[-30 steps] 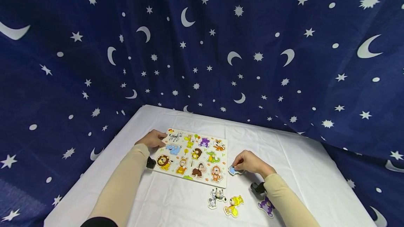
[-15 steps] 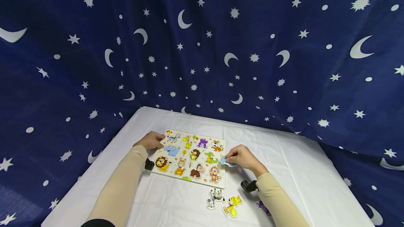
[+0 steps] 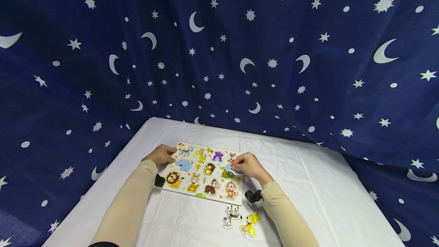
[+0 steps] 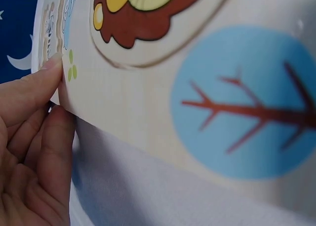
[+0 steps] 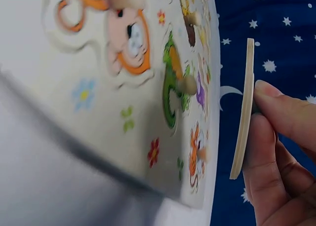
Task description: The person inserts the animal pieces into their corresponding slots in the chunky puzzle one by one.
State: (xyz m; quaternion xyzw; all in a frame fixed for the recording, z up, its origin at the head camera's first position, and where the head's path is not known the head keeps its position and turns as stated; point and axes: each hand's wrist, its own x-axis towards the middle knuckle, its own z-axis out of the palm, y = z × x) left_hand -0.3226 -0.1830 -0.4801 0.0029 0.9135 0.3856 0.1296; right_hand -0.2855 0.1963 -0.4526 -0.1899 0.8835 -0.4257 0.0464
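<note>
A wooden animal puzzle board lies on the table. At its left edge, my left hand grips it; in the left wrist view the thumb is on top with fingers beneath. My right hand pinches a blue animal puzzle piece and holds it over the board's right side, partly covering the crocodile piece. From the right wrist, the blue piece shows edge-on, tilted and apart from the board. Its knob is hidden by the fingers.
A zebra piece and a giraffe piece lie on the white tablecloth in front of the board. Several knobbed pieces sit in the board, including a monkey. A dark blue star-and-moon curtain hangs behind the table.
My right hand has lifted the blue animal piece off the table and carried it left over the board. The purple piece at the right is now out of sight. My left hand stays at the board.
</note>
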